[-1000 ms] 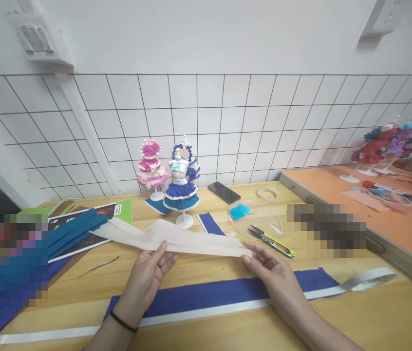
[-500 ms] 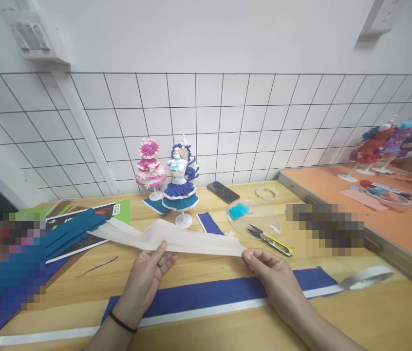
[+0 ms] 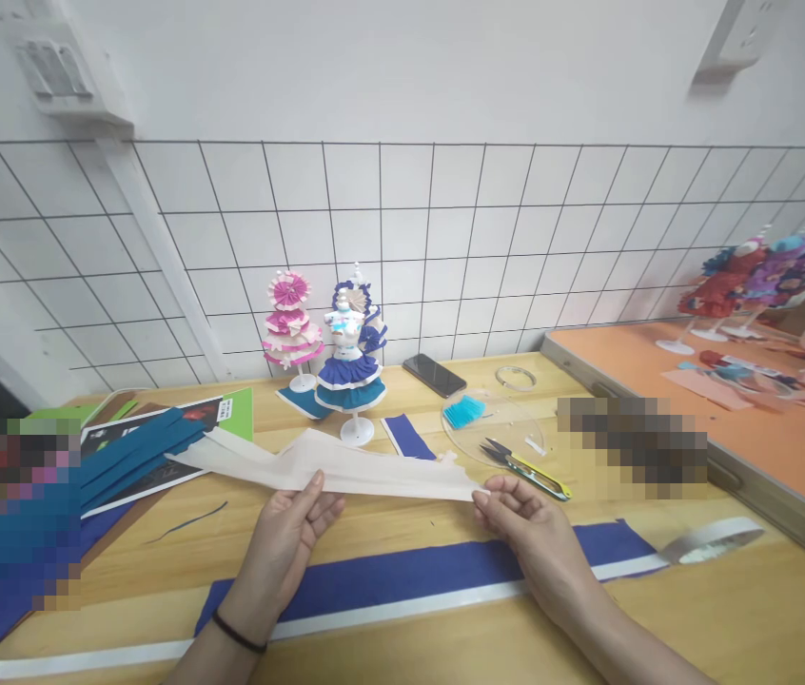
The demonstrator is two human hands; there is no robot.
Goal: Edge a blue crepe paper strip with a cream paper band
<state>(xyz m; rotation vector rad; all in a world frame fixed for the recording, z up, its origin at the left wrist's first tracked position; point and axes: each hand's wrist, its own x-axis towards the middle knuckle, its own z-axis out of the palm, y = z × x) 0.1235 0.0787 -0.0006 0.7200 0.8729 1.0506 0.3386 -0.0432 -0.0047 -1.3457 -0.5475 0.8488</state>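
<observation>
A long white strip of thin, crepe-like paper [image 3: 374, 468] stretches between my hands above the table. My left hand [image 3: 295, 528] pinches its lower edge near the middle, thumb on top and fingers beneath. At its right end, my right hand [image 3: 527, 518] holds the corner between thumb and fingertips. The strip's far left end rests by some folded teal paper [image 3: 135, 457]. Below my hands lies a dark blue strip [image 3: 409, 574], with white tape [image 3: 402, 618] along its near edge. The tape runs to a roll [image 3: 720, 539] at the right.
Yellow-handled thread snips [image 3: 527, 469] lie on a clear round plate [image 3: 517, 419] with turquoise pieces [image 3: 464, 411]. A phone [image 3: 435, 375] is behind. Small dress forms in blue [image 3: 351, 371] and pink [image 3: 292, 328] stand near the gridded wall. An orange board [image 3: 752, 409] is at right.
The view has shifted very slightly. Both hands keep their grip on the white strip, and nothing else has visibly moved.
</observation>
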